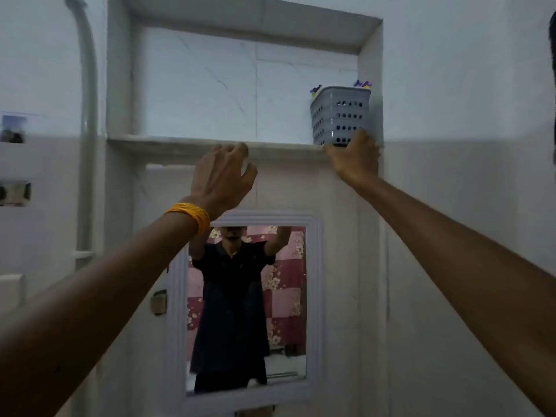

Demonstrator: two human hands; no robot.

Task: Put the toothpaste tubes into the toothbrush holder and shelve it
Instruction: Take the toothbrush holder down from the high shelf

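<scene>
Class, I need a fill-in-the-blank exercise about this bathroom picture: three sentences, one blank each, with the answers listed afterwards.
1. The grey holder stands at the ______ end of the shelf, against the niche's side wall.
2. The ______ hand touches the bottom of the holder.
3. The left hand, empty, has an ______ band on its wrist, above the mirror.

Missing words: right; right; orange

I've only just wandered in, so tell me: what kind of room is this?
Most likely a bathroom. The walls are pale tile with a recessed wall niche, a small framed mirror hangs below it, and a grey toothbrush holder stands in the niche's right corner.
</scene>
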